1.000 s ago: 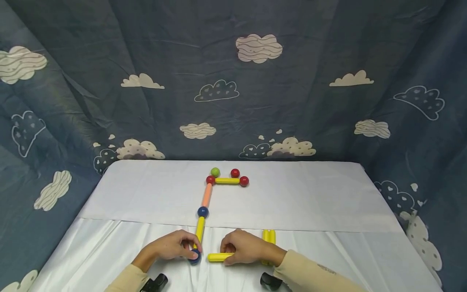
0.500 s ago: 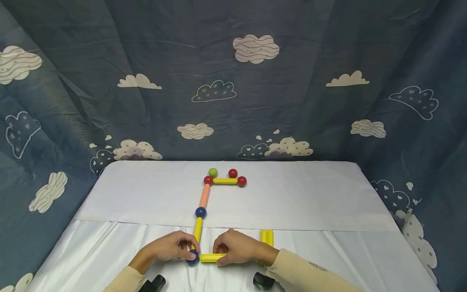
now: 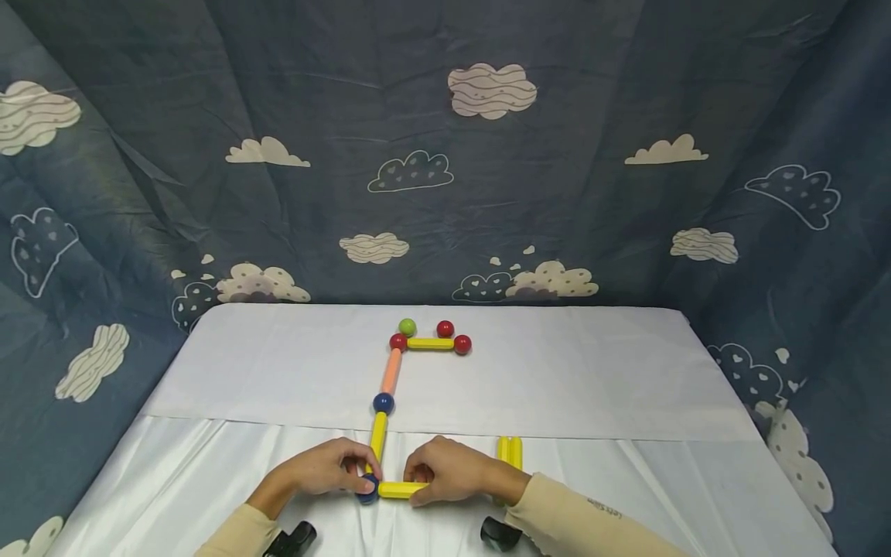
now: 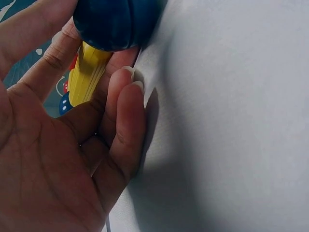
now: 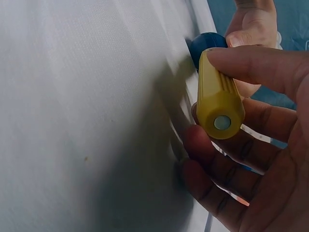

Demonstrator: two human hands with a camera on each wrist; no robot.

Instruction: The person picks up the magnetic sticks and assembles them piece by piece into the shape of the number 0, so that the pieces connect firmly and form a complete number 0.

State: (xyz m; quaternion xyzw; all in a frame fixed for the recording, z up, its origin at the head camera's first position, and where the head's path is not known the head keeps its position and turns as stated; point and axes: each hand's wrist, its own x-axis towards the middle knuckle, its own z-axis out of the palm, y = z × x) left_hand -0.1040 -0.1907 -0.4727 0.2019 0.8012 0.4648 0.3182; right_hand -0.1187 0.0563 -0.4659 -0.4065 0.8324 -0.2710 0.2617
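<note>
My left hand (image 3: 327,469) pinches a dark blue ball (image 4: 118,21) at the near end of a chain on the white cloth. From that ball a yellow magnetic rod (image 3: 379,433) runs away to a second blue ball (image 3: 384,403). My right hand (image 3: 452,469) grips another yellow magnetic rod (image 5: 219,96) between thumb and fingers, lying crosswise. Its far end meets the held blue ball in the right wrist view; a round silvery magnet shows in its near end. Beyond the second ball, a pink rod (image 3: 391,372) leads to a red ball (image 3: 398,343).
At the back, a yellow rod (image 3: 430,344) joins that red ball to another red ball (image 3: 462,345). A green ball (image 3: 407,327) and a third red ball (image 3: 445,329) sit just behind. Yellow rods (image 3: 510,452) lie side by side, partly behind my right wrist.
My right hand has moved left with its yellow rod, closing the gap to the blue ball. My left hand keeps its hold on that ball.
</note>
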